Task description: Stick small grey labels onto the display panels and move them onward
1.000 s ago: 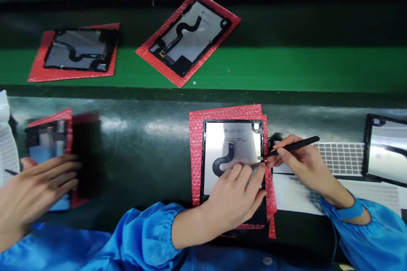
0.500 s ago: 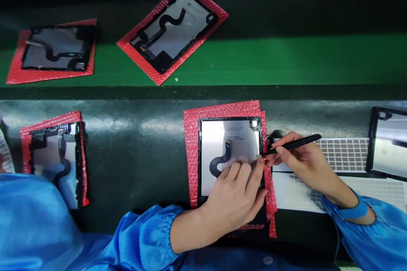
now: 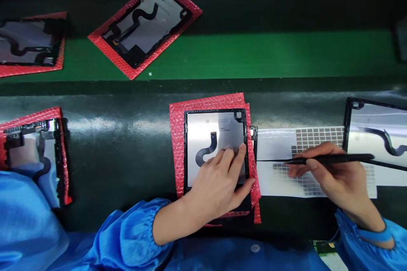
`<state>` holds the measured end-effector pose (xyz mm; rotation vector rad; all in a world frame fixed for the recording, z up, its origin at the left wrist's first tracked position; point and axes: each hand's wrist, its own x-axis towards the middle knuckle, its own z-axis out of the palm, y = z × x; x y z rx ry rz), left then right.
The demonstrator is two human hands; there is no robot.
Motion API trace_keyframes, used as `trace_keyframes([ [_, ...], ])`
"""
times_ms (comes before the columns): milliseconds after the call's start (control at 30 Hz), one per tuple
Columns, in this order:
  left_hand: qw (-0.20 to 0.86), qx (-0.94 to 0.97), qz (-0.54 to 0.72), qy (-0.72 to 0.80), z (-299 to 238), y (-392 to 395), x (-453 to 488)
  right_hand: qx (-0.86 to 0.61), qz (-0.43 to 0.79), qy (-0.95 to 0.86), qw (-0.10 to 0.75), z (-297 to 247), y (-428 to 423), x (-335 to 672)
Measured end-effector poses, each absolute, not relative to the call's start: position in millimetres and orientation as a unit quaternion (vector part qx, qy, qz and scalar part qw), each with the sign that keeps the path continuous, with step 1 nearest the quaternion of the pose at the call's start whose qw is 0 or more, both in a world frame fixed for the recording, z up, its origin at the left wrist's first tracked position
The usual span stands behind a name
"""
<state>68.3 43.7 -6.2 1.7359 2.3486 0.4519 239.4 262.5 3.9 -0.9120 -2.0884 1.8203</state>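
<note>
On the table [image 3: 127,144], your left hand [image 3: 219,182] lies flat, fingers spread, pressing the panel [image 3: 206,135] on its red wrap [image 3: 176,144]. Your right hand [image 3: 337,173] pinches black tweezers [image 3: 318,160] over the sticker sheet [image 3: 276,182], just beside the panel.

A tablet display panel [image 3: 216,144] lies back-up and flat on a red bubble-wrap sheet [image 3: 177,144]; silver back, black frame, a curved black flex cable [image 3: 206,154] across it. Just to its right, black tweezers [image 3: 318,160] sit level above a white sheet of small grey sticker squares [image 3: 314,137].
</note>
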Motion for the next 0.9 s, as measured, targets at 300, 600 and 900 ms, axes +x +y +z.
trace_keyframes([
  [300, 0.122, 0.712, 0.116, 0.682, 3, 41, 111, -0.277, 0.594, -0.755, 0.026, -18, 238, 270],
  [600, 0.144, 0.712, 0.082, 0.682, 3, 41, 111, -0.223, 0.574, -0.788, 0.012, -16, 239, 268],
  [900, 0.141, 0.726, 0.079, 0.669, 3, 43, 105, -0.215, 0.542, -0.812, 0.030, -14, 241, 265],
])
